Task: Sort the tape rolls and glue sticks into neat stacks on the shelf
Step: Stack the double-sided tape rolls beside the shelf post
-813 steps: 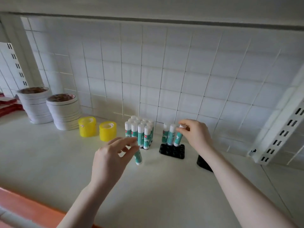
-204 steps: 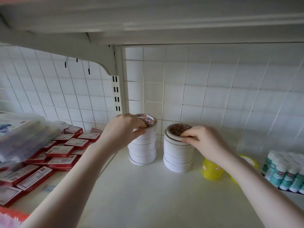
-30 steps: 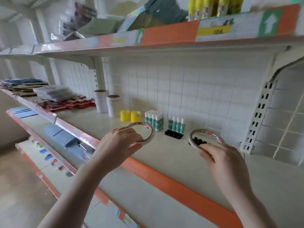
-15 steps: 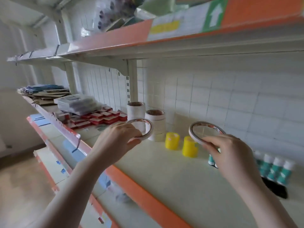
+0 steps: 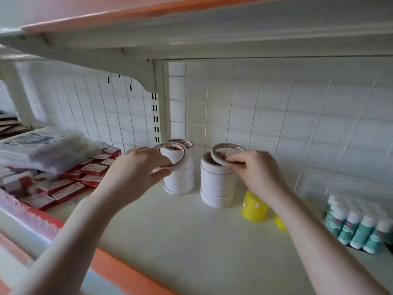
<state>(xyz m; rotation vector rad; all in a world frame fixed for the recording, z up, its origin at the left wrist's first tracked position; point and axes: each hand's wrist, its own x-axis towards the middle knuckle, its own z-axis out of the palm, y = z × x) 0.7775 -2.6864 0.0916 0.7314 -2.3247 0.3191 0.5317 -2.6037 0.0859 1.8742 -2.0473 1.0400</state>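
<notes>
Two stacks of white tape rolls stand at the back of the shelf (image 5: pixel 191 241): a left stack (image 5: pixel 180 179) and a right stack (image 5: pixel 217 188). My left hand (image 5: pixel 136 173) grips a thin white tape roll (image 5: pixel 176 154) tilted in front of the left stack's top. My right hand (image 5: pixel 255 173) holds another thin tape roll (image 5: pixel 225 153) tilted just above the right stack. Yellow tape rolls (image 5: pixel 254 206) sit right of the stacks, partly hidden by my right forearm. Green-and-white glue sticks (image 5: pixel 357 224) stand grouped at the far right.
Red-and-white boxes (image 5: pixel 63 184) and plastic-wrapped packs (image 5: pixel 40 147) fill the shelf section to the left. A shelf upright (image 5: pixel 159 103) and bracket rise behind the left stack. The upper shelf (image 5: pixel 191 28) hangs low overhead. An orange front edge (image 5: pixel 119 271) borders the shelf.
The view has moved in close to the two white stacks. Both hands have carried their tape rolls forward, from mid-air in front of the shelf to the tops of the stacks.
</notes>
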